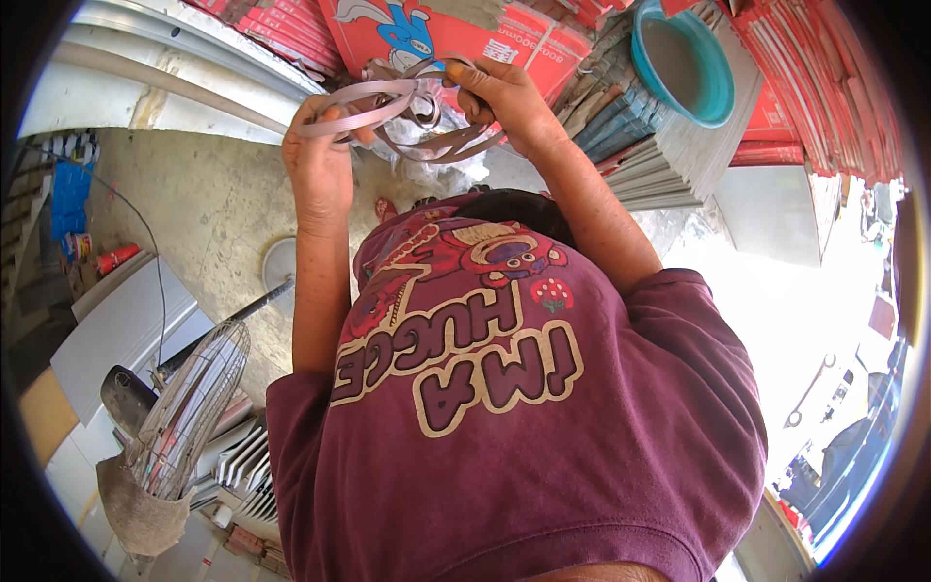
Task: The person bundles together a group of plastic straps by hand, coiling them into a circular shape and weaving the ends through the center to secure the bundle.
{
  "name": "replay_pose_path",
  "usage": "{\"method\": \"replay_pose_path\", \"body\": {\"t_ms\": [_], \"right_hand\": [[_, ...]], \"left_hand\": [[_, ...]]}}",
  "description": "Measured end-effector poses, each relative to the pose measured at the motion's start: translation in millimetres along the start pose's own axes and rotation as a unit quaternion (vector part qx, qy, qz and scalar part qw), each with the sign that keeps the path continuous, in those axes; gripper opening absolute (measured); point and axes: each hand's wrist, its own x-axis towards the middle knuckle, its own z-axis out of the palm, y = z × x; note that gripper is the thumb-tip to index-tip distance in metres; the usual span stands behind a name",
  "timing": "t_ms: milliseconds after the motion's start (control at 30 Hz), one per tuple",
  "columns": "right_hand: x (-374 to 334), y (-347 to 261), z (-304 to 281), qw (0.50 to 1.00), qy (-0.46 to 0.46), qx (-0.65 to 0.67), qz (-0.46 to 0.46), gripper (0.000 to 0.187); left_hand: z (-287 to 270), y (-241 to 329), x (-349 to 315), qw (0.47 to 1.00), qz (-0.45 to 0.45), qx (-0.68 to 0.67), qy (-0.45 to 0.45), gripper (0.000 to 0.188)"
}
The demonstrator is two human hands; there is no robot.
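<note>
A coil of flat plastic strapping band [396, 88], pinkish-grey on the left and darker on the right, hangs in several loose loops between my hands in front of my chest. My left hand [318, 155] is closed on the left end of the loops, thumb and fingers pinching the band. Gripping the right side is my right hand [506, 100], its fingers curled round the band. Crumpled clear plastic wrap [448, 167] lies below and behind the loops, partly hidden by them.
Red cartons [543, 58] are stacked ahead. On the right, a teal basin [725, 95] sits above a stack of grey tiles or panels [669, 167]. A standing fan [199, 403] is on the left, with a cable hanging near it. Long pale panels [175, 97] extend at upper left.
</note>
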Motion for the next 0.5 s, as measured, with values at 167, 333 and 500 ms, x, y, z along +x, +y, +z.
{"method": "replay_pose_path", "body": {"t_ms": [167,333,500], "right_hand": [[4,8,-1,0.997,-0.004,-0.075,-0.013,0.028],[8,17,0,0.939,0.066,-0.312,-0.132,0.029],[-5,11,13,0.816,0.086,-0.523,-0.231,0.027]], "left_hand": [[-21,6,6,0.969,-0.03,-0.232,-0.076,0.024],[-20,8,7,0.94,-0.084,-0.323,-0.07,0.022],[-8,1,12,0.952,-0.086,-0.283,-0.073,0.027]]}}
